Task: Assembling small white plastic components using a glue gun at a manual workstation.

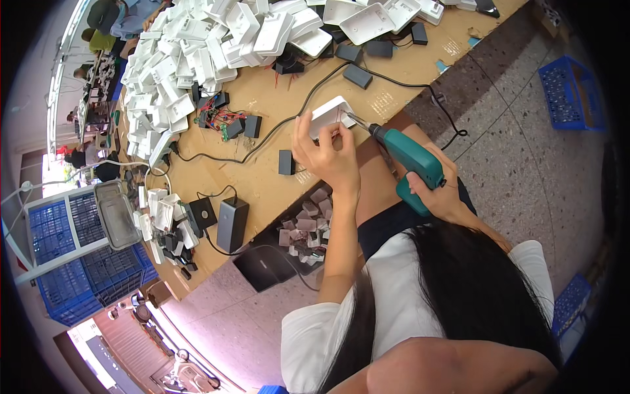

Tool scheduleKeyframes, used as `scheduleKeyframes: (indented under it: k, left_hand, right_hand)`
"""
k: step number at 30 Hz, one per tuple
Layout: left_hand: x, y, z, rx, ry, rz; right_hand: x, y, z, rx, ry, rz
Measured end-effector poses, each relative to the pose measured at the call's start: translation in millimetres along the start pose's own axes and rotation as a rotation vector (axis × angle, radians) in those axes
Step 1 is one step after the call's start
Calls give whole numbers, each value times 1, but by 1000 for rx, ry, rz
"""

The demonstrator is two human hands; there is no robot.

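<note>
My right hand (436, 194) is wrapped round the handle of a green cordless screwdriver (413, 154). Its thin metal bit points into one end of an open white plastic case (323, 117) near the table's edge. My left hand (328, 154) is at the near side of this case, touching it. Thumb and forefinger are pinched together at its opening, while the other fingers are raised and bent beside its left end. What the pinch holds, if anything, is too small to make out. Thin reddish wires show inside the case, close to the bit.
A large heap of white plastic cases (197, 52) covers the table's far side. Black blocks (357, 76), a cluster of wired circuit boards (223, 118) and a black cable (262, 141) lie nearer. Below the edge is a box of small parts (307, 226). Blue crates (571, 92) stand on the floor.
</note>
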State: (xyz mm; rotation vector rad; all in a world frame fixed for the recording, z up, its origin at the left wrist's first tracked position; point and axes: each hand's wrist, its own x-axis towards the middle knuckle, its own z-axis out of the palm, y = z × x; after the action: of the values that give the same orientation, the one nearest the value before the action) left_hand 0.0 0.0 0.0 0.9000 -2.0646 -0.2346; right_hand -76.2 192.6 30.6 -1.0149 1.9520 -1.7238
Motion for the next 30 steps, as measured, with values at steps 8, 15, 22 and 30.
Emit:
scheduleKeyframes:
  k: [8, 15, 22, 30]
  left_hand:
    - [6, 7, 0, -57, -36, -98]
    - [5, 9, -3, -42, -44, -92]
    - [7, 5, -1, -28, -29, -80]
    - [8, 7, -3, -1, -14, -68]
  right_hand:
    - [7, -1, 10, 37, 19, 45]
    - [8, -3, 9, -2, 1, 0]
    - [6, -5, 13, 10, 19, 75]
    - [6, -10, 14, -12, 28, 69]
